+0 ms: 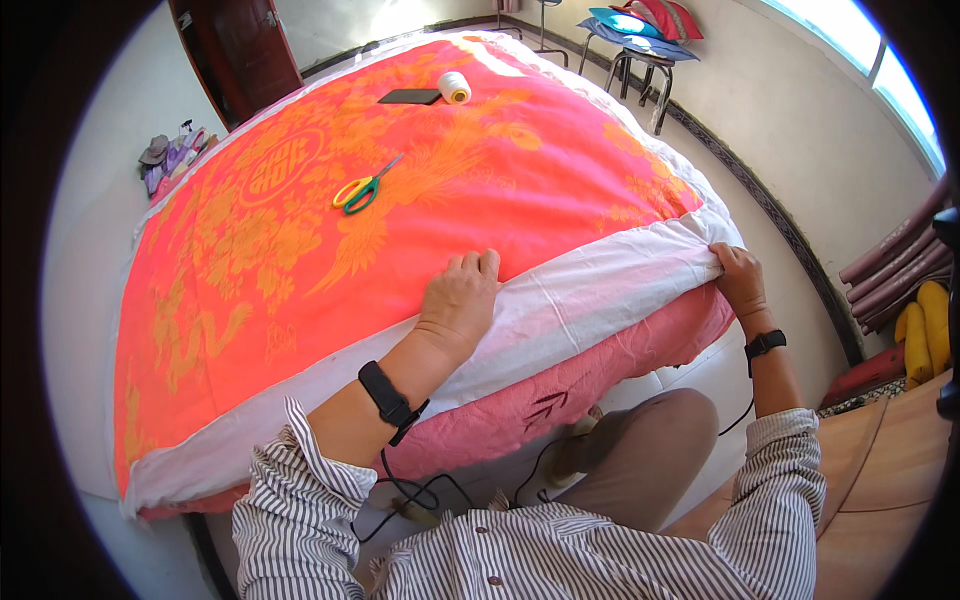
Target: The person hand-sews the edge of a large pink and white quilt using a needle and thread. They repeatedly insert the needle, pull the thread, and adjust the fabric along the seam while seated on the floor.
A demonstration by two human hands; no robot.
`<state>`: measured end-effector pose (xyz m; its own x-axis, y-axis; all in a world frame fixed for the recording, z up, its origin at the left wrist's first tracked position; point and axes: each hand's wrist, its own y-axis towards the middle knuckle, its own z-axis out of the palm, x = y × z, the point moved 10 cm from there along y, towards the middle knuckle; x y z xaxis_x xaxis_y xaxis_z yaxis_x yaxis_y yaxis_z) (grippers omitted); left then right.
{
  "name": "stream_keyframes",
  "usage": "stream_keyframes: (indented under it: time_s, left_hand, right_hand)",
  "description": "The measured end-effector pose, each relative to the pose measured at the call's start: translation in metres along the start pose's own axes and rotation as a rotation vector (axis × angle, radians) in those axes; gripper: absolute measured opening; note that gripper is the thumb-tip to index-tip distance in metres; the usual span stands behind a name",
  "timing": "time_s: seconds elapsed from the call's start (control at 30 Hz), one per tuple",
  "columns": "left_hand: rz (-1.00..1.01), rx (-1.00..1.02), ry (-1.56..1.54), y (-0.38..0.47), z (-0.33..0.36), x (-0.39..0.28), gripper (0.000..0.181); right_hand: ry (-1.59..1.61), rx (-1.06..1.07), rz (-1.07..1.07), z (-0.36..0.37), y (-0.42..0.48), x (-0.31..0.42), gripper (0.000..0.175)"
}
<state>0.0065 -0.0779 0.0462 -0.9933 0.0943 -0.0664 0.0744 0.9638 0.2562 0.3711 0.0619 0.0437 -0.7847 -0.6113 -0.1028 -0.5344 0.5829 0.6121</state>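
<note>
A red quilt cover (450, 217) with gold woven patterns lies spread before me, bordered by white cloth (555, 307) folded over its near edge. My left hand (461, 296) rests with curled fingers where the red meets the white; whether it pinches the cloth is hidden. At the right corner my right hand (739, 274) grips the white cloth between thumb and fingers. Scissors (364, 191) with one yellow and one green handle lie on the red fabric. Farther back are a cone of white thread (454, 88) and a flat black object (409, 97).
A pink fleecy blanket (517, 412) hangs below the white edge. Black cables (420, 491) dangle near my knees. Stools (645, 64) with cushions (637, 34) stand by the right wall, and a wooden surface (885, 465) is at my right. Clothes (176, 157) lie at the far left.
</note>
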Motion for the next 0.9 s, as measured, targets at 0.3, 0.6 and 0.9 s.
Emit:
stream_keyframes:
  time_s: [0.3, 0.6, 0.9]
  left_hand:
    - [0.377, 0.0, -0.166, -0.035, -0.006, -0.077, 0.059]
    - [0.087, -0.049, 0.012, 0.0, 0.007, -0.107, 0.077]
    - [0.139, -0.214, 0.132, 0.009, 0.023, -0.101, 0.033]
  right_hand:
    - [0.11, 0.057, 0.139, -0.011, 0.017, -0.008, 0.014]
    - [0.155, 0.105, 0.264, -0.03, 0.034, -0.011, 0.016]
    - [0.18, 0.189, 0.278, -0.011, 0.019, -0.019, 0.029]
